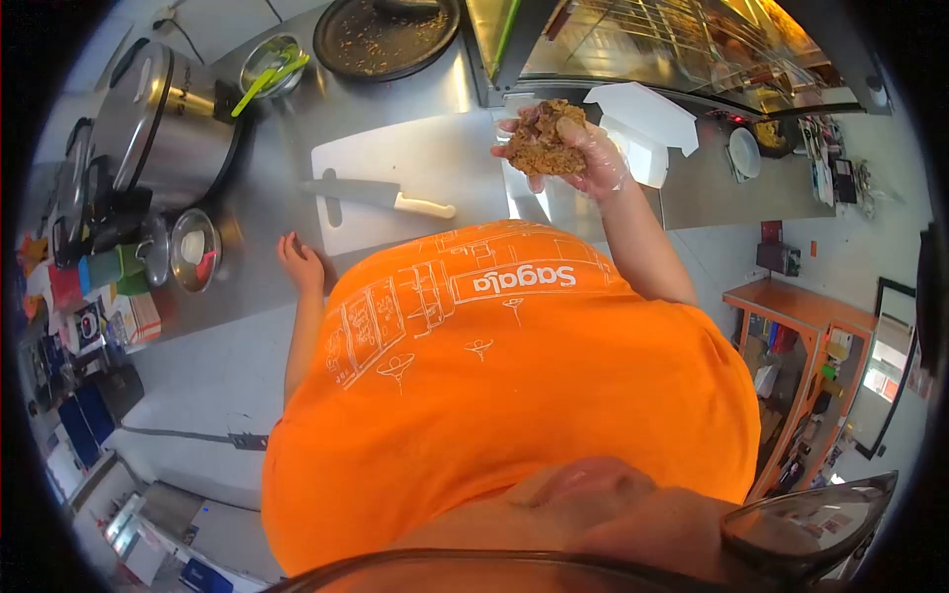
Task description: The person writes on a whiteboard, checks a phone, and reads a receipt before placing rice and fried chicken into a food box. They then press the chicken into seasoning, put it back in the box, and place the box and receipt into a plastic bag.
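Cupping a craggy, crumb-crusted brown piece of food (544,146), our right hand (599,166) wears thin, clear plastic and closes its thumb and fingers around the lump, above the brushed-metal counter (269,163). Just beside it, a smooth white box (643,121) stands open with an angular lid. Our bare left hand (300,265) sits at the counter's edge, fingers loosely spread, with nothing visible in them. Between our hands, a knife (381,194) with a pale handle lies flat on a white cutting board (415,143). Upside down, white lettering across our orange shirt (534,385) seems to read "Sagaja".
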Demonstrator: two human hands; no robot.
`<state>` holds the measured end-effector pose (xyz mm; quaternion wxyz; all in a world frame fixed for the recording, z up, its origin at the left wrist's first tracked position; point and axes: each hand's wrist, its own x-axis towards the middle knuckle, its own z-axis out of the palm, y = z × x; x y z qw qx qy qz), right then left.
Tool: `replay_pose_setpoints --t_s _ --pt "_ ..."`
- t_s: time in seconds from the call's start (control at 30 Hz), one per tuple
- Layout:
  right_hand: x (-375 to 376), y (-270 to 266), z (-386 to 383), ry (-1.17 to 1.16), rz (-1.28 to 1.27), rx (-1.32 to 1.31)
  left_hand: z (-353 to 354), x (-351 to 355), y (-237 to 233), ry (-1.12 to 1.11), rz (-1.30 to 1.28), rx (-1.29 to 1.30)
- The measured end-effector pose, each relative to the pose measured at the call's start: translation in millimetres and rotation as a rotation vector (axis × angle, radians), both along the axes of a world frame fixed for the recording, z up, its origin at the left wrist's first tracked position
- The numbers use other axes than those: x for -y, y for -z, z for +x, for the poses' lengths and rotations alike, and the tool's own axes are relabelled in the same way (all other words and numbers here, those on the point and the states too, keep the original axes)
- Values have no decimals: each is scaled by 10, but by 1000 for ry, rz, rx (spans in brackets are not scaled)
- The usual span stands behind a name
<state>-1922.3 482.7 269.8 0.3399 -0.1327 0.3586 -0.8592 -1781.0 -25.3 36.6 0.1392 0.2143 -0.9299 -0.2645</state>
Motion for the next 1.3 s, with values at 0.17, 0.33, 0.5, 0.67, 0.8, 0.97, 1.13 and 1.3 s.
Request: replay_pose_setpoints --t_s 0.17,0.33,0.5,0.67,0.8,0.97,1.13,1.3 --pt "328 -268 34 -96 -100 -6 44 -104 -55 -18 5 9" --pt "632 -533 24 -115 -174 5 36 -200 -25 -15 -92 -29" --pt "969 -669 -35 -155 -207 43 30 -296 -12 -80 -168 -49" --pt "1256 -676 -160 -214 -308 147 7 -331 -93 -104 -192 -41" --pt "1256 -733 -209 -247 -331 169 18 -462 -155 -98 -225 -75" --pt "1307 -768 -234 -237 -321 154 17 -465 -160 -95 -223 -50" --pt "1332 -787 -242 -255 -330 214 21 -459 -150 -98 -225 -35" --pt "1318 -773 -251 -226 -331 229 14 -469 -155 -96 -210 -55"
